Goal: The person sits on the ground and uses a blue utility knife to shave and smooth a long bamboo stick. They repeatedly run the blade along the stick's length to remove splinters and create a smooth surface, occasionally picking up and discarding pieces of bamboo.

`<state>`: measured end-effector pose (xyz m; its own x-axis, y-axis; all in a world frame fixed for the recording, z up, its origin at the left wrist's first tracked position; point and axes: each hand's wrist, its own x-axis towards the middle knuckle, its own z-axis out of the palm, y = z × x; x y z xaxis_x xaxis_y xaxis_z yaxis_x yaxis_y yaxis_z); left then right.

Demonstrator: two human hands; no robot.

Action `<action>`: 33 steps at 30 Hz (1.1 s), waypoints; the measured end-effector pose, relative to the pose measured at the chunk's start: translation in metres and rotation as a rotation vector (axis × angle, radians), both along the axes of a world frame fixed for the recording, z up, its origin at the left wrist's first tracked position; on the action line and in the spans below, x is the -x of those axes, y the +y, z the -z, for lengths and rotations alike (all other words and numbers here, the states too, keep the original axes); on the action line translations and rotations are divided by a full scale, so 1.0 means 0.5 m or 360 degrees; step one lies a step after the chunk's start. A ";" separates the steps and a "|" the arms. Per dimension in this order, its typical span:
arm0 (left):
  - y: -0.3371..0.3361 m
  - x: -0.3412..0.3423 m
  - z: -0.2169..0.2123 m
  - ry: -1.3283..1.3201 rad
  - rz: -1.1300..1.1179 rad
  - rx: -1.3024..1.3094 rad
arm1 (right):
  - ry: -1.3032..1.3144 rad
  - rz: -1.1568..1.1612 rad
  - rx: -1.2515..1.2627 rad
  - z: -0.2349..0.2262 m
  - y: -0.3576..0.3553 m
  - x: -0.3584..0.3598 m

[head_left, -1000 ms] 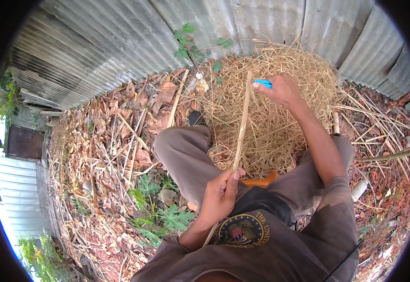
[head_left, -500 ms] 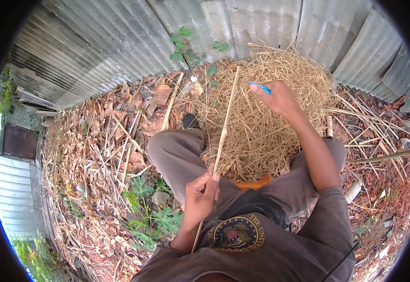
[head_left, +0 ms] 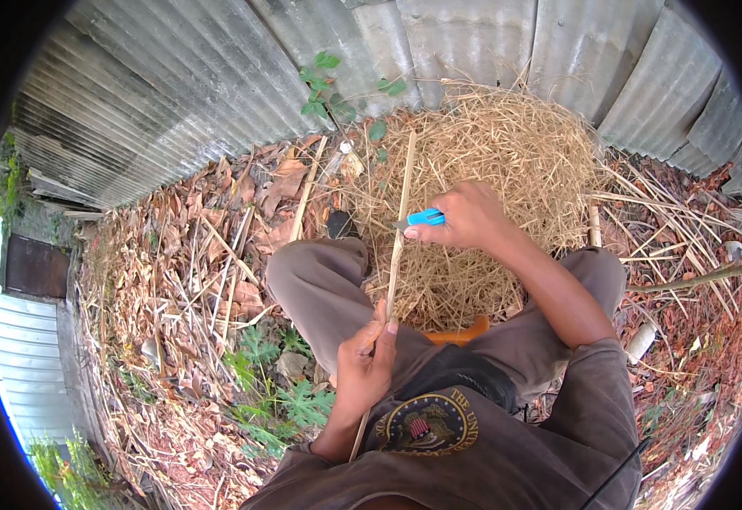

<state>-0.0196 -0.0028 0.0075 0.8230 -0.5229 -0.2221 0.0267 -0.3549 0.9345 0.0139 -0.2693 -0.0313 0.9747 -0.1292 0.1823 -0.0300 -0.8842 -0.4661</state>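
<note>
A long, pale bamboo strip [head_left: 406,183] slants up from my lap, its far end over the pile of shavings. My left hand [head_left: 366,361] is closed round its lower part, the thumb along it. My right hand [head_left: 473,218] grips a blue utility knife [head_left: 427,218]. The knife's dark blade points left and is at the strip, around its middle. Whether the edge touches the strip I cannot tell. Beneath both, between my legs, lies a big heap of thin, straw-coloured shavings [head_left: 515,161].
A grey corrugated metal fence [head_left: 473,42] stands behind the heap. Dry leaves [head_left: 281,183] and loose strips cover the ground at left. More strips and a stick [head_left: 694,279] lie at right. Something orange [head_left: 460,331] shows between my legs, and green plants [head_left: 303,399] grow near my left elbow.
My right hand has moved left and down, bringing the knife from over the shavings to the strip. The strip's far end has shifted slightly left; my left hand keeps its hold.
</note>
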 end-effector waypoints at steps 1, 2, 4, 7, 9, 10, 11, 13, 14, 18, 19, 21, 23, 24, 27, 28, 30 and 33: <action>0.004 0.001 0.007 -0.0069 0.0012 -0.0031 | 0.0015 -0.0002 0.0009 0.005 -0.001 -0.005; 0.009 0.000 0.022 -0.0138 0.0023 -0.0062 | -0.0048 0.0009 0.0066 0.014 -0.005 -0.010; 0.007 0.000 0.023 -0.0173 0.0030 -0.0104 | -0.0168 0.0031 0.0190 0.030 -0.018 -0.019; -0.002 0.001 0.011 -0.0103 0.0009 -0.0111 | -0.0077 0.0104 0.0063 0.034 -0.030 -0.036; -0.003 0.002 0.018 -0.0108 -0.0003 -0.0083 | -0.0178 0.0125 0.0153 0.034 -0.053 -0.043; -0.001 0.002 0.018 -0.0118 -0.0007 -0.0078 | -0.0231 0.0135 0.0196 0.032 -0.061 -0.048; -0.001 0.001 0.016 -0.0143 -0.0008 -0.0080 | -0.0211 0.0142 0.0216 0.031 -0.064 -0.053; 0.001 0.005 0.013 -0.0198 0.0013 -0.0105 | -0.0165 0.0149 0.0258 0.026 -0.069 -0.062; 0.002 0.008 0.010 -0.0232 0.0038 -0.0128 | -0.0152 0.0299 0.0199 0.028 -0.086 -0.073; 0.034 0.075 -0.003 -0.0292 0.0734 0.0066 | 0.0223 0.1128 -0.0192 0.058 -0.303 -0.096; 0.024 0.086 0.002 -0.0278 0.0574 0.0183 | 0.0173 0.1210 -0.0235 0.060 -0.332 -0.098; 0.029 0.044 0.010 -0.0119 0.0204 0.0106 | 0.0028 0.1074 -0.0323 0.037 -0.296 -0.092; 0.014 0.004 0.003 0.0088 -0.0092 0.0174 | 0.0012 0.0974 -0.0306 0.024 -0.244 -0.075; 0.008 -0.007 0.000 0.0071 -0.0114 0.0189 | 0.0055 0.0880 -0.0328 0.016 -0.205 -0.066; 0.005 -0.032 0.011 0.0058 -0.0125 0.0295 | 0.0071 0.0467 -0.0350 -0.003 -0.104 -0.025; 0.006 -0.036 0.014 0.0078 -0.0127 0.0325 | -0.0011 0.0320 -0.0294 -0.004 -0.070 -0.013; 0.008 -0.039 0.020 0.0108 -0.0152 0.0392 | -0.0097 0.0082 -0.0185 -0.006 -0.015 0.002; -0.005 -0.034 -0.004 0.0025 -0.0106 0.0194 | -0.0124 -0.0063 -0.0071 -0.010 0.013 0.008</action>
<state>-0.0028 -0.0055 0.0097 0.8538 -0.4909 -0.1736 0.0617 -0.2355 0.9699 0.0098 -0.2626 -0.0265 0.9623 -0.1006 0.2528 0.0424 -0.8623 -0.5046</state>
